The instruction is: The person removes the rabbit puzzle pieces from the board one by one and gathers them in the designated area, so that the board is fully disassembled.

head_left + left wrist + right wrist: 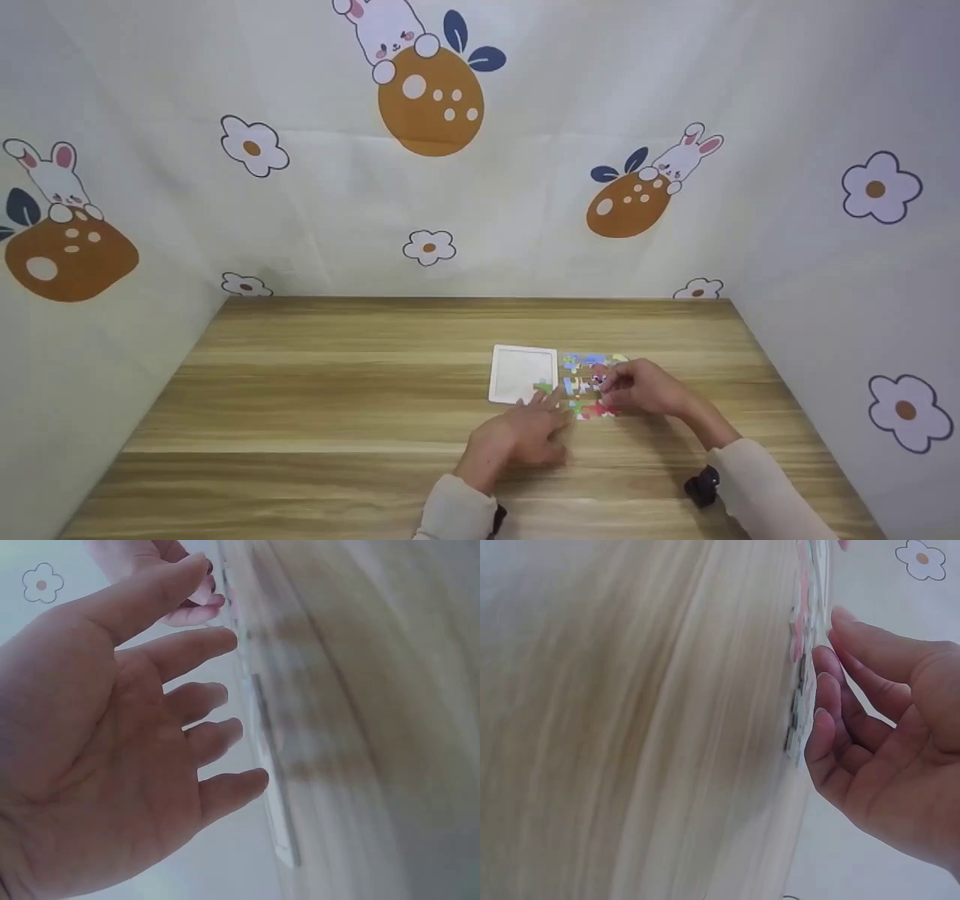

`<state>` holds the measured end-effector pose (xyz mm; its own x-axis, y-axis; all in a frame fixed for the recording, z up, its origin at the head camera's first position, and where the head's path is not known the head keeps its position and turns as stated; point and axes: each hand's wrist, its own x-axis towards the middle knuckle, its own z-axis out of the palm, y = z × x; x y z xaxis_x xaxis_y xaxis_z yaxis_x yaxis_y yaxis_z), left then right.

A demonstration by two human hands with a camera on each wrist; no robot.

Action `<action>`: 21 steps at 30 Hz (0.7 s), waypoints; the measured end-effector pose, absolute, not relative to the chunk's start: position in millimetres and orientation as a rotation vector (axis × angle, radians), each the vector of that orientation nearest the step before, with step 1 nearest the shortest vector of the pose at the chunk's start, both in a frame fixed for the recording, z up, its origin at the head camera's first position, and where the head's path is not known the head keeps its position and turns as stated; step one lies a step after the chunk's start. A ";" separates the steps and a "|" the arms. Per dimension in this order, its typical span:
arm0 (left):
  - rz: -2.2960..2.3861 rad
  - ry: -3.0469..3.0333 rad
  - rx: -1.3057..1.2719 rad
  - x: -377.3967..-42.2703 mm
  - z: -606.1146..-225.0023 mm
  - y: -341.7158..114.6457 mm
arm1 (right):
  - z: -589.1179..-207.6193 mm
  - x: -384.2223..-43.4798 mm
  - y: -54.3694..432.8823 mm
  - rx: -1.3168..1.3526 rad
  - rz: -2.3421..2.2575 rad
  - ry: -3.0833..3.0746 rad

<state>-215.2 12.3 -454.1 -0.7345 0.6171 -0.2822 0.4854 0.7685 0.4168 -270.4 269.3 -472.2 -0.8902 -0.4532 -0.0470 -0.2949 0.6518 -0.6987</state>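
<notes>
A square white puzzle tray (514, 375) lies on the table, with a green and orange puzzle piece (543, 388) in its lower right corner. My left hand (525, 435) is over the tray's near right corner; its fingers are spread and the palm (112, 742) holds nothing. Right of the tray, several colourful jigsaw pieces (577, 386) lie in loose rows. My right hand (645, 386) is at the right side of these rows, fingers curled and thumb near the index fingertip. In the right wrist view its fingertips (823, 682) hide whether a piece is between them.
The wood-grain table (315, 420) stretches around the tray and pieces. Pale cloth walls (525, 210) printed with rabbits and flowers close off the back and both sides. Dark wrist cameras (702, 487) sit at the sleeves.
</notes>
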 end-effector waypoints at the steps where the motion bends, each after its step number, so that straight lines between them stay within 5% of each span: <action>1: 0.451 2.557 0.844 -215.3 -451.3 10.2 | -471.1 -270.6 267.2 -0.590 -1.073 2.654; 12: 0.320 2.661 0.836 -229.4 -449.8 -33.4 | -466.4 -277.2 234.6 -0.473 -1.162 2.662; 21: 0.231 2.713 1.161 -244.9 -475.5 -66.5 | -474.5 -284.2 204.0 -0.507 -1.148 2.718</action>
